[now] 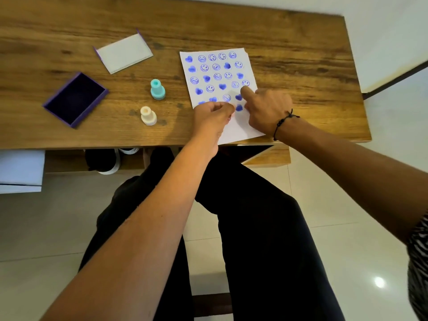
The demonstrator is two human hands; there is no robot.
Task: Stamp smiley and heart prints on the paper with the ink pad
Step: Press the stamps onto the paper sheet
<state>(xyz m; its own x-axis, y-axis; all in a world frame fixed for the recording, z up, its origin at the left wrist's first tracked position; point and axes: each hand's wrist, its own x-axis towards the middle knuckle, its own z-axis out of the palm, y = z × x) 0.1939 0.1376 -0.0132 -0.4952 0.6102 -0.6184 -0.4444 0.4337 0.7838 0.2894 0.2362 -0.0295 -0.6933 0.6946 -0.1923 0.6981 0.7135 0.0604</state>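
Both my hands empty: left hand (214,112) loosely curled, right hand (266,107) pointing, resting on paper (240,133). Risk: smearing wet prints (239,108).

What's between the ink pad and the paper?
Head view: two stampers, a teal one and a cream one, stand on the table between the ink pad and the paper.

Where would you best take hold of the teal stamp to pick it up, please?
Grip the teal stamp by its narrow upper neck, coming straight down from above. It stands upright on its wide base on the table, with clear space around it, so the slim top suits a thumb-and-finger pinch.
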